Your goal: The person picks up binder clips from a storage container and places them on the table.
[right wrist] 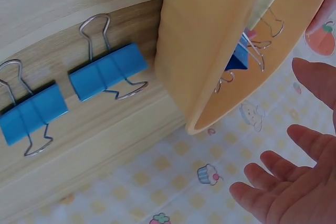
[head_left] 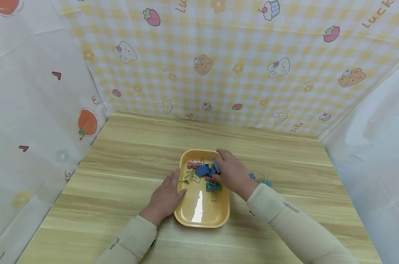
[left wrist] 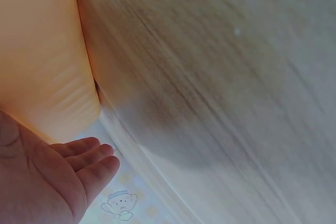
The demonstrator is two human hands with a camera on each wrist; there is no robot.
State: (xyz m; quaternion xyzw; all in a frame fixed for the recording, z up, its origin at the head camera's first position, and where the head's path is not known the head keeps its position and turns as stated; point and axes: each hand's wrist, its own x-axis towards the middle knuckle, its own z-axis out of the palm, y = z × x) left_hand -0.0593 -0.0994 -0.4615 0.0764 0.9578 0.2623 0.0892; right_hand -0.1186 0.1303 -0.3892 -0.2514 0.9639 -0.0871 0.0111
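Note:
A yellow tray [head_left: 199, 223] holds several binder clips at its far end: blue [head_left: 202, 170], pink [head_left: 193, 165], pale yellow-green [head_left: 187, 176] and teal [head_left: 213, 187]. My left hand [head_left: 166, 194] rests along the tray's left side, its thumb over the rim and its other fingers outside. Over the tray's right rim reaches my right hand [head_left: 234, 170], near the blue clips. In the right wrist view the fingers of this right hand [right wrist: 299, 182] are spread, with no clip between them. The hand partly hides the clips below it in the head view.
On the table [head_left: 127, 146] right of the tray lie a blue binder clip [right wrist: 107, 72] and another blue-looking one [right wrist: 34, 113], which appears as a teal clip [head_left: 265, 183] from above. A checked cloth [head_left: 235, 84] hangs behind; white cloths flank both sides.

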